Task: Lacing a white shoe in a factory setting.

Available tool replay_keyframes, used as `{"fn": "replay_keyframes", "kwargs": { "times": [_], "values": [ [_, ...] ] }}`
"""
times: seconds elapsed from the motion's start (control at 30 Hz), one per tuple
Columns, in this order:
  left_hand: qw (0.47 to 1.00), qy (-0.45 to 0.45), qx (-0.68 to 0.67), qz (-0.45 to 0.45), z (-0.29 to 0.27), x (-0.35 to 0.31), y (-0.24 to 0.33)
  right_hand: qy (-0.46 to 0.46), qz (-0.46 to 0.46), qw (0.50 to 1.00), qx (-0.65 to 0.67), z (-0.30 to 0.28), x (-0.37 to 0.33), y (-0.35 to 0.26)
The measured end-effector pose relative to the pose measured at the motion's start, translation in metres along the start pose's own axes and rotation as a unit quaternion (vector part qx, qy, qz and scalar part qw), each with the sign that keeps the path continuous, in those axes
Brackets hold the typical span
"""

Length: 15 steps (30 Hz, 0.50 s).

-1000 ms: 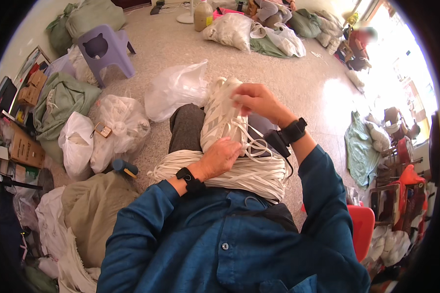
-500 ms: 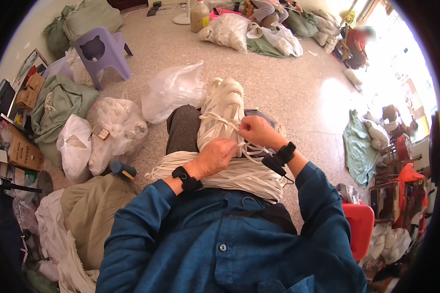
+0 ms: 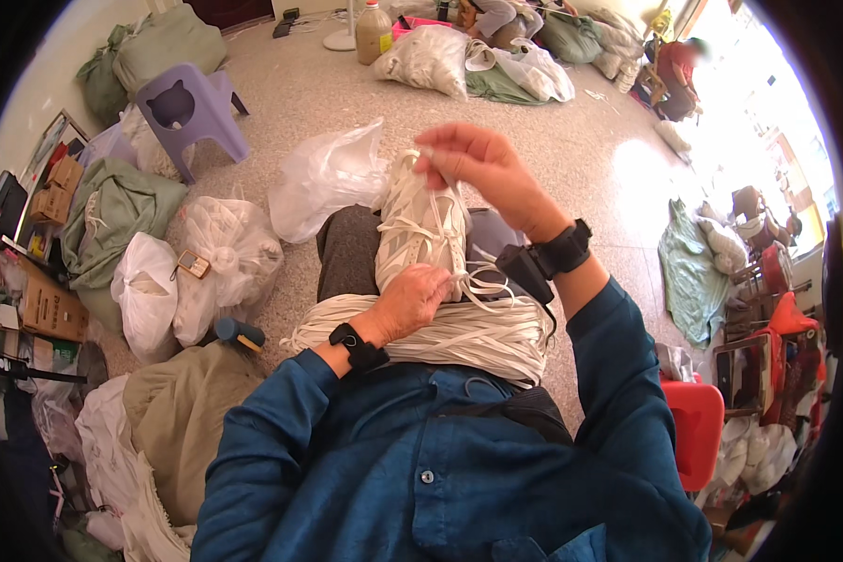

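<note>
1. Head view: right hand (image 3: 492, 173) over the far end of a shoe-like white piece (image 3: 423, 245) on the lap, fingers curled toward thumb; I cannot tell whether they pinch anything.
2. Left hand (image 3: 410, 304) at its near end, fingers pressed together; grip hidden.
3. Progress, as judged: strips already cross the piece; loose loops (image 3: 482, 288) and a thick skein (image 3: 496, 342) remain.
4. Surroundings: speckled floor (image 3: 300, 89), white bag (image 3: 148, 300), purple stool (image 3: 223, 140), seated co-worker (image 3: 679, 70).

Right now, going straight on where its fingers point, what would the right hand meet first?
Likely the far end of the pale laced bundle; depth is unclear, so the right hand may pass above it.
</note>
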<state>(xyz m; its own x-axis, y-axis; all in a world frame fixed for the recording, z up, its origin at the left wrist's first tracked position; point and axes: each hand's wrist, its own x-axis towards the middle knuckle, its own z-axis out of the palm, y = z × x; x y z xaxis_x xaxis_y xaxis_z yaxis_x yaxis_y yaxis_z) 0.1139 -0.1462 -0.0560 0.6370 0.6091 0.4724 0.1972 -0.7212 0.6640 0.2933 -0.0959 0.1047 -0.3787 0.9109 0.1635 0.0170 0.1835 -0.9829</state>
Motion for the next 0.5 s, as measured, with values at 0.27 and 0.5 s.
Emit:
{"fn": "replay_keyframes", "kwargs": {
  "times": [0.27,0.5],
  "values": [
    [1.000,-0.014,0.005,0.010,0.001,0.000,-0.006,0.037,-0.138,0.935,-0.324,-0.002,0.021,0.004],
    [1.000,-0.013,-0.011,0.006,0.002,-0.001,-0.008,0.071,-0.072,0.958,-0.269,-0.026,0.016,0.044]
  ]
}}
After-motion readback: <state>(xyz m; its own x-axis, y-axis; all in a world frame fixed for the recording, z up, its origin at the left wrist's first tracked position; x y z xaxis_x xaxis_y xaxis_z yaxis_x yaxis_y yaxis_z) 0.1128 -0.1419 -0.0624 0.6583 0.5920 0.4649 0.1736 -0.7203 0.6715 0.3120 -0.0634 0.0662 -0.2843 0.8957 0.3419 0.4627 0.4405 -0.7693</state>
